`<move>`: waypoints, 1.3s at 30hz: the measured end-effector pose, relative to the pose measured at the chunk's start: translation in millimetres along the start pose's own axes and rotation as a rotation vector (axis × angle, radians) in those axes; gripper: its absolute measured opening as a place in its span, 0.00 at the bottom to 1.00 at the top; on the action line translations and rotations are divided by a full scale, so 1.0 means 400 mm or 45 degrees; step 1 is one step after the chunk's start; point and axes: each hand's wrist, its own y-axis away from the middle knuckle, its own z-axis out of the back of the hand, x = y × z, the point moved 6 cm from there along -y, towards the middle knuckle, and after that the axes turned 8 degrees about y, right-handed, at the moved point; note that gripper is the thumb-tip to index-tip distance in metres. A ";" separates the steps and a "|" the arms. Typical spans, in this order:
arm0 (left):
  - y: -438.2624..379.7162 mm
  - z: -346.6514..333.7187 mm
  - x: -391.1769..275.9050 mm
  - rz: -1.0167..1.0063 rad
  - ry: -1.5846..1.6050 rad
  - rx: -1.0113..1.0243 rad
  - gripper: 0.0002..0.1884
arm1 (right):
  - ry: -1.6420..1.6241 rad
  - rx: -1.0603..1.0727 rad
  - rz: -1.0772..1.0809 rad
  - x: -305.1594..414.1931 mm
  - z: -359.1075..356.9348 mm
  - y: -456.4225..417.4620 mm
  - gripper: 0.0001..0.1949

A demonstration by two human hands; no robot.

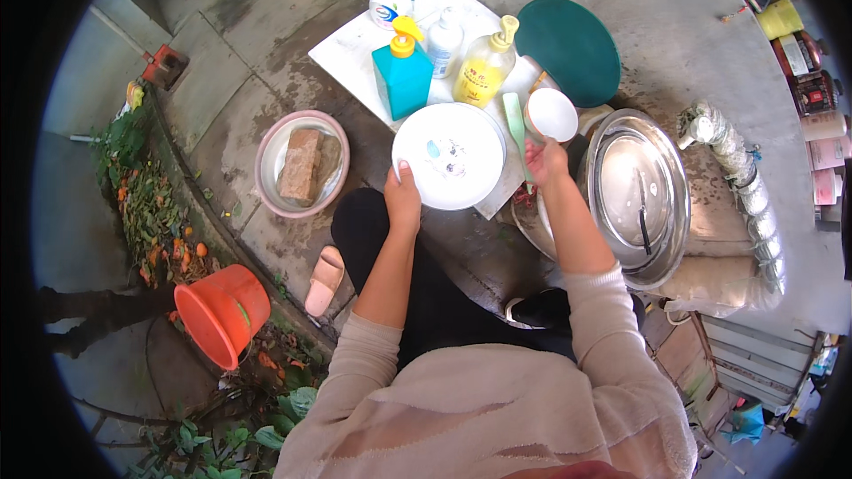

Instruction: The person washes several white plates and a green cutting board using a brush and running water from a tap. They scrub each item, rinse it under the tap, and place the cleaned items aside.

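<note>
My left hand (403, 196) grips the near left rim of a round white plate (426, 179) with a small printed design in its middle. A second plate edge shows beneath it on the right. My right hand (550, 163) is at the near rim of a small white bowl (551, 113); its fingers are partly hidden, and whether they grip the bowl is unclear. Just left of that hand lies a pale green long-handled utensil (514, 118). Behind the plate, a teal pump bottle (401, 80) and a yellow dish-soap pump bottle (480, 73) stand on a white board (349, 53).
A large steel basin (672, 213) stands at right, near a wrapped pipe (749, 193). A dark green round lid (572, 46) lies beyond the bowl. At left are a basin (261, 166) holding bricks (301, 163), a pink slipper (325, 286) and an orange bucket (246, 299).
</note>
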 end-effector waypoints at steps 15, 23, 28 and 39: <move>-0.027 -0.112 -0.047 -0.349 -0.488 -0.148 0.17 | 1.430 -0.421 1.629 0.562 -0.066 0.131 0.13; -0.038 -0.119 -0.044 -0.308 -0.817 -0.075 0.10 | 1.713 -0.757 1.721 0.578 -0.061 0.109 0.24; -0.006 -0.137 -0.111 -0.298 -1.156 -0.014 0.13 | 1.731 -0.637 1.675 0.631 -0.023 0.000 0.26; -0.016 -0.099 -0.117 -0.492 -0.985 -0.159 0.15 | 1.734 -0.737 1.362 0.625 -0.034 0.014 0.20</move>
